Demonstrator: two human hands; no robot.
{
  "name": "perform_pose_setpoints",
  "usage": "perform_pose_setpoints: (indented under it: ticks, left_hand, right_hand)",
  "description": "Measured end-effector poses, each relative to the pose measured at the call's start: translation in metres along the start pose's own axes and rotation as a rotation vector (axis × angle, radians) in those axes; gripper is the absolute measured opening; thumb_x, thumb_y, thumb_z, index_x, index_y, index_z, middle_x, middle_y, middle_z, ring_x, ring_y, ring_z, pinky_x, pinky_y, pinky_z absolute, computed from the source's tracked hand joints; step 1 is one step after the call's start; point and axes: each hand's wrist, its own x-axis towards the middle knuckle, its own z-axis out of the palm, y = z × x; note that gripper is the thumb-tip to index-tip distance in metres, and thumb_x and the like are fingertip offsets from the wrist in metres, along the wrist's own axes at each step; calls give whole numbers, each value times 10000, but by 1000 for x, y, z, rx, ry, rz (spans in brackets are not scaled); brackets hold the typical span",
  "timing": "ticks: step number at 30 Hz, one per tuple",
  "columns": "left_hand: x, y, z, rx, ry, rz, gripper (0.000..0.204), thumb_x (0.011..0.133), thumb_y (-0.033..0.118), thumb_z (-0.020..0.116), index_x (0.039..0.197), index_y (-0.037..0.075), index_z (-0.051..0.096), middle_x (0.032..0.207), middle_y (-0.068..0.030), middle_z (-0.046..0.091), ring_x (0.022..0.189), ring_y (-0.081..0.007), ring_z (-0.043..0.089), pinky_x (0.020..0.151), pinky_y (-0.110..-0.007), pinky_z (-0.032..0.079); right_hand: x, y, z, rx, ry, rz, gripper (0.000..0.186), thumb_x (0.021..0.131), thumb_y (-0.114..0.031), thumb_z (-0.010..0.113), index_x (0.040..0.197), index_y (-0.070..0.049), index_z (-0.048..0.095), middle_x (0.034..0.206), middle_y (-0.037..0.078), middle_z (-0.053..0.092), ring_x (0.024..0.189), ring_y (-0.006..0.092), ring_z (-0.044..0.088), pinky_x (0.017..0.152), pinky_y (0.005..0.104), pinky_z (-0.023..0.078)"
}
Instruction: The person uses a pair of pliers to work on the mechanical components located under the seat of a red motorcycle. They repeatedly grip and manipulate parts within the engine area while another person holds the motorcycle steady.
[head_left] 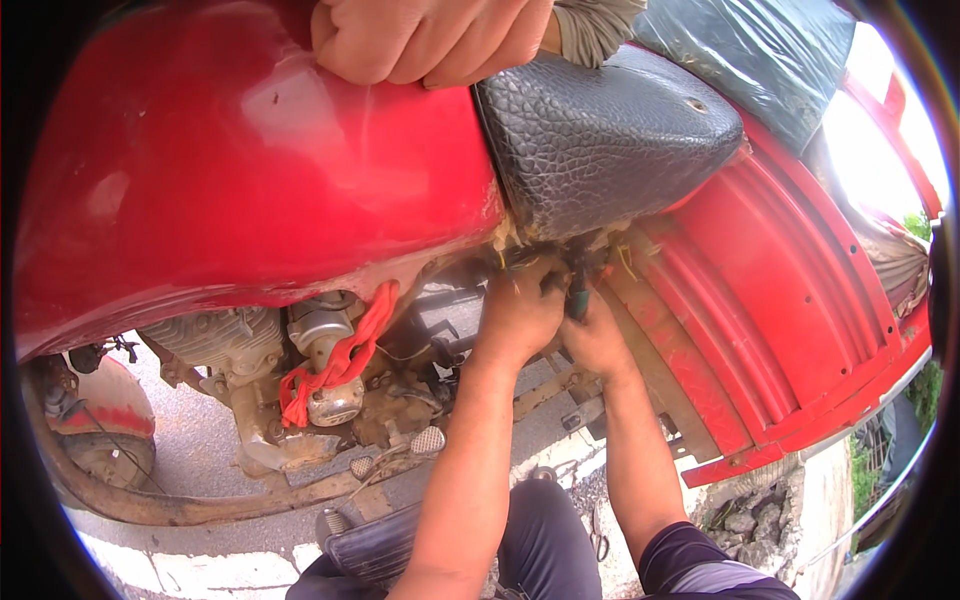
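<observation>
My left hand [522, 310] reaches into the cavity beneath the black textured seat [605, 135], its fingers curled among dark parts and yellow wires [628, 258]; what it grips is hidden. Just right of it, my right hand [595, 338] is closed around the green handle of a tool [577, 300], whose head is obscured. Both are beside the red fuel tank [230, 170] of a motor vehicle and its ribbed red side panel [765, 330]. A red cloth strip [340, 365] hangs over the engine [230, 340] at lower left.
Another person's hand [430, 35] rests closed above the tank at the top. A green-grey plastic cover [745, 55] lies behind the seat. Foot pedals [425, 440] and a rusty frame rail [215, 505] run along the lower side. Broken rubble [750, 540] lies at lower right.
</observation>
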Motion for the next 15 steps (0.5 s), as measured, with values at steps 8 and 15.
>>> perform_pose_setpoints:
  ticks: [8,15]
  left_hand:
    - [-2,-2,-3,68,-9,60,162,929,116,647,1034,23,728,938,-212,738,885,-376,722,794,-423,549]
    - [-2,-15,-1,-12,-79,53,164,963,167,635,1060,49,696,954,-198,719,910,-371,696,827,-446,529]
  right_hand:
    - [-3,-13,-4,-158,-13,122,587,870,-74,550,1447,-13,464,1150,252,684,1110,382,666,940,451,508]
    - [-4,-22,-5,-116,35,171,542,878,-75,552,1409,18,500,1203,268,668,1147,419,641,992,443,493]
